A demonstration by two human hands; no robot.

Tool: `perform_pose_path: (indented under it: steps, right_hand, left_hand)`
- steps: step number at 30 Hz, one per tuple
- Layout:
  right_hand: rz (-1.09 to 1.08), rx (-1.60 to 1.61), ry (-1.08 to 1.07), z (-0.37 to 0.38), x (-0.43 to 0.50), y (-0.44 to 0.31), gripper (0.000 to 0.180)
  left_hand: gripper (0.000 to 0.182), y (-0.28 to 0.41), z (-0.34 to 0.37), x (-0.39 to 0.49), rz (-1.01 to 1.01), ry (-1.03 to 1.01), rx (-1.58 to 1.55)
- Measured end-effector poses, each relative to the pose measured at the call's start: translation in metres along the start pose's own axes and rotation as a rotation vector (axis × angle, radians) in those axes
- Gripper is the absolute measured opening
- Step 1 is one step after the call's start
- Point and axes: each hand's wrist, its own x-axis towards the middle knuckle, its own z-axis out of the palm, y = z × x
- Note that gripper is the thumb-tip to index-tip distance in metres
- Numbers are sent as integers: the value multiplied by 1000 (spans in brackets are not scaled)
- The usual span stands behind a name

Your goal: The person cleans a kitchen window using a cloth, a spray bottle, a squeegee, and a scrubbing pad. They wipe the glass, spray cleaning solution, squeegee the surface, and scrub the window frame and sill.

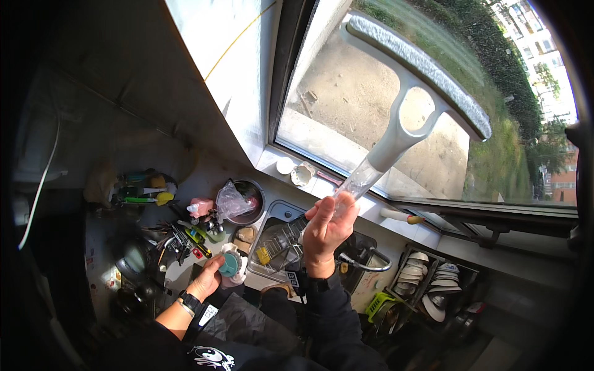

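Observation:
My right hand (330, 227) is closed around the clear handle of a window squeegee (390, 143), raised in front of the window pane. The squeegee's wide grey head, with a light fuzzy pad along its edge, points to the upper right. My left hand (208, 278), lower and to the left, holds a round teal scrubbing brush (229, 264) with grey bristles. A white crumpled cloth (237, 277) lies right beside or beneath the brush; whether my left hand also holds it, I cannot tell.
Below the window (343, 102) runs a sill with a cup (302, 174). A steel sink (264, 232) holds wire racks, with a curved faucet (371, 267) nearby. Left are a metal bowl (260, 197) with a plastic bag and several utensils (185, 239); right, a dish rack with stacked bowls (412, 273).

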Motion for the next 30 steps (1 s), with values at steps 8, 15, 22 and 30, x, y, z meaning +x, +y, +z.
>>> perform_pose_path:
  steps: [8,15,22,30]
  right_hand:
    - [-89,-113,23,58,29,57,36]
    - [-92,-398,9,63,-23,178,37]
    - [14,-417,75,30,-73,175,34]
    - [-125,-189,55,58,19,115,35]
  left_hand:
    - [49,30,-33,2,-141,32,110]
    - [51,47,-38,14,-134,46,105]
    - [52,46,-46,12,-147,82,129]
    - [49,43,-22,18,-160,-3,172]
